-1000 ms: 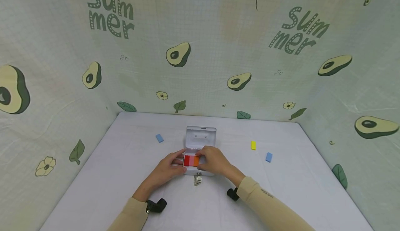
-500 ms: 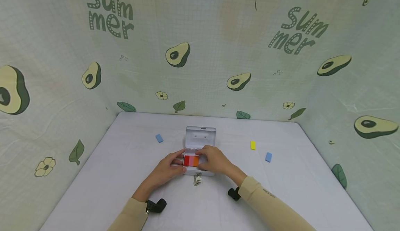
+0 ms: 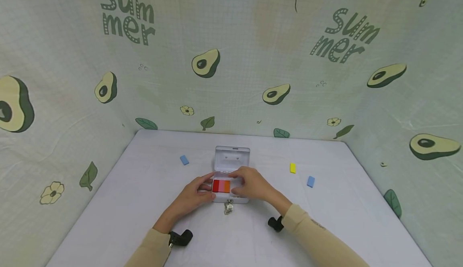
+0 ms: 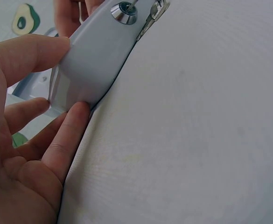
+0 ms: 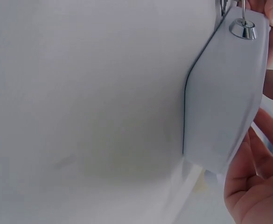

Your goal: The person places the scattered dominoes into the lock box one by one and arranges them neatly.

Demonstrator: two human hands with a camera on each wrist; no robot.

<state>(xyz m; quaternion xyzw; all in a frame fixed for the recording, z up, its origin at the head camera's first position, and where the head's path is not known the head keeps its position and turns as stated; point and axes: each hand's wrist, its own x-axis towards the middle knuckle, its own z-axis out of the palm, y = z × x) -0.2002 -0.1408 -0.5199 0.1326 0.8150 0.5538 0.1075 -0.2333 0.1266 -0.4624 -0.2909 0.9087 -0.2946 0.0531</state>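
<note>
A small white metal cash box (image 3: 220,199) stands with its lid (image 3: 231,157) raised, at mid-table in the head view. Inside, at the left, a red block (image 3: 216,186), a pink block (image 3: 221,186) and an orange block (image 3: 227,186) sit side by side. My left hand (image 3: 195,192) holds the box's left end, thumb at the front rim and fingers along the side. Over the right half of the box, my right hand (image 3: 253,184) has thumb and forefinger spread apart, beside the orange block. Keys (image 4: 153,17) hang from the lock (image 4: 124,13) at the front.
A blue block (image 3: 184,159) lies left of the lid. To the right lie a yellow block (image 3: 293,168) and another blue block (image 3: 310,181). A patterned cloth wall (image 3: 238,110) encloses the white table (image 3: 159,146) at the back and sides.
My right hand has moved slightly right, its fingertips coming away from the orange block. My left hand, the box and the loose blocks have stayed in place.
</note>
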